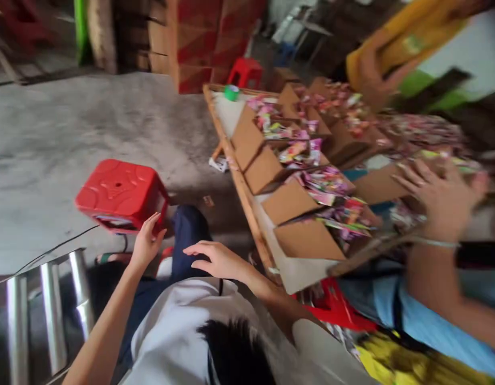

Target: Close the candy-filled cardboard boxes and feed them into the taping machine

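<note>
In the head view my left hand [146, 243] is held out over my lap, beside the red plastic stool [119, 187]. Its fingers are stretched and apart from the thumb, with nothing in them. My right hand [217, 259] hovers above my knee, fingers extended and empty, left of the table [301, 270]. Open cardboard boxes [307, 238] stand on that table, filled with small packets in pink and purple wrappers [325, 182]. Neither hand touches the boxes.
A co-worker's hand [443, 195] reaches over a box at the right; another person in a yellow top [400, 40] stands behind. A metal roller conveyor [51, 315] lies at lower left. Green tape [231, 93] sits on the table's far corner. Stacked cartons [197, 45] stand beyond.
</note>
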Demonstrator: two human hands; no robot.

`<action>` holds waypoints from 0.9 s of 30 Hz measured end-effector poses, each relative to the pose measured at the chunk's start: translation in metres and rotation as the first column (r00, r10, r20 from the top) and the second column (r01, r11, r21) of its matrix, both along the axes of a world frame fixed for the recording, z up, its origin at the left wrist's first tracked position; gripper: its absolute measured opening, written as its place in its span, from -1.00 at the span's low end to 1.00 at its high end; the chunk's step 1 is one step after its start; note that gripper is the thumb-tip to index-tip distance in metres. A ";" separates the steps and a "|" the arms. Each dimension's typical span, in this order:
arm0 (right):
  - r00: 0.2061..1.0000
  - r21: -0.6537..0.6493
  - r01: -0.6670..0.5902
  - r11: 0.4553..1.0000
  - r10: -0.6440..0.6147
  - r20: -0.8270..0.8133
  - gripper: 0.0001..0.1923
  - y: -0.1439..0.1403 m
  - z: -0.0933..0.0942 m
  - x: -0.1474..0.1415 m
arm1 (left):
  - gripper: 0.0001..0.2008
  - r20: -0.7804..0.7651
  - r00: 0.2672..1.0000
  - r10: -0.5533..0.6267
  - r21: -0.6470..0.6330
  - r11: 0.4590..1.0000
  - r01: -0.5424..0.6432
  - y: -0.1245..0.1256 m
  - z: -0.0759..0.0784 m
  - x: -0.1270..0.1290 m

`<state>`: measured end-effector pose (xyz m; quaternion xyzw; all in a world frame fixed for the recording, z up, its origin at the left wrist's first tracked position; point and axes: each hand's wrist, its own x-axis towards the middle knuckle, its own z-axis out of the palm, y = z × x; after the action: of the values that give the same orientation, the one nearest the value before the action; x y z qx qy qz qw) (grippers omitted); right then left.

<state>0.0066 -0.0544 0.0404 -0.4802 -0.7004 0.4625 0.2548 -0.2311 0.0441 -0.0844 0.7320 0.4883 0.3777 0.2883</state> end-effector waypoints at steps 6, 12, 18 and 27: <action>0.403 0.737 0.610 0.290 -0.915 0.027 -0.80 -0.102 0.103 0.134 | -0.52 0.072 0.974 -0.215 -0.240 0.944 0.226 -0.001 0.015 0.076; 0.026 0.781 0.582 0.224 -0.966 0.258 -0.59 -0.145 0.053 0.224 | -0.54 0.103 0.926 -0.364 -0.379 0.846 0.375 -0.015 0.028 0.136; 0.144 0.742 0.556 0.374 -0.923 0.357 -0.80 -0.148 0.035 0.234 | -0.52 0.124 0.844 -0.522 -0.476 0.715 0.512 -0.030 0.037 0.159; 0.144 0.721 0.608 0.334 -0.938 0.314 -0.63 -0.193 0.050 0.213 | -0.24 0.464 0.695 -0.549 -0.564 0.422 0.710 -0.052 0.067 0.287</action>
<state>0.2200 -0.2478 0.0907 -0.8408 -0.4482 -0.1360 0.2715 0.0556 -0.0075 -0.0170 0.6458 0.2481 0.0969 0.7155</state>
